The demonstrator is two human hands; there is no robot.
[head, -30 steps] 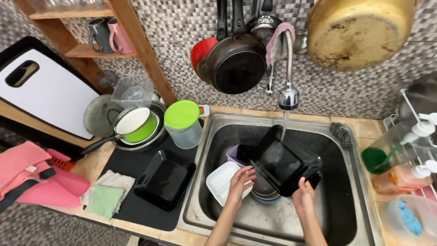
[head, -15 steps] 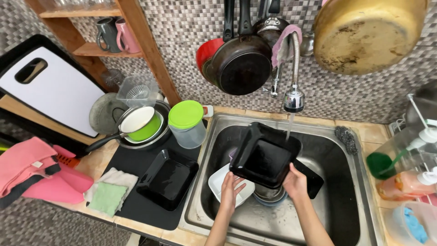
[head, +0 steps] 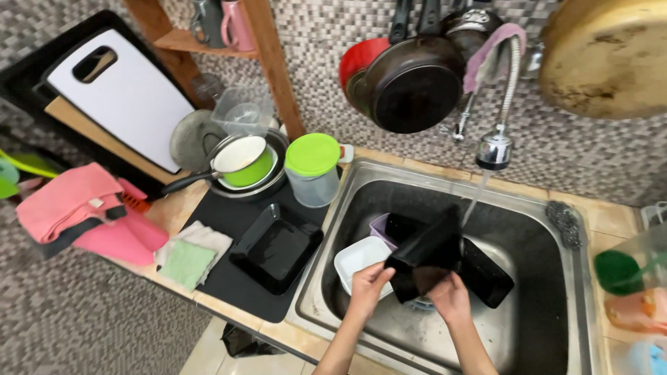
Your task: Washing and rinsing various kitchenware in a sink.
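Over the steel sink (head: 556,292) I hold a square black tray (head: 427,251) tipped up on edge. My left hand (head: 368,286) grips its lower left corner and my right hand (head: 450,295) holds its lower right side. A thin stream of water falls from the tap (head: 495,149) onto the tray's upper right edge. Beneath it lie a white square dish (head: 356,260), a purple container (head: 380,226) and another black tray (head: 486,272).
On the black mat left of the sink rests a black tray (head: 276,248). Behind it stand a green-lidded container (head: 313,169) and a pan with a green bowl (head: 243,161). Cloths (head: 189,258) lie at the counter's front. Pans (head: 410,83) hang on the wall.
The camera has dropped closer. I have turned the black tray from facing up to standing on edge, lower in the sink, under the running water.
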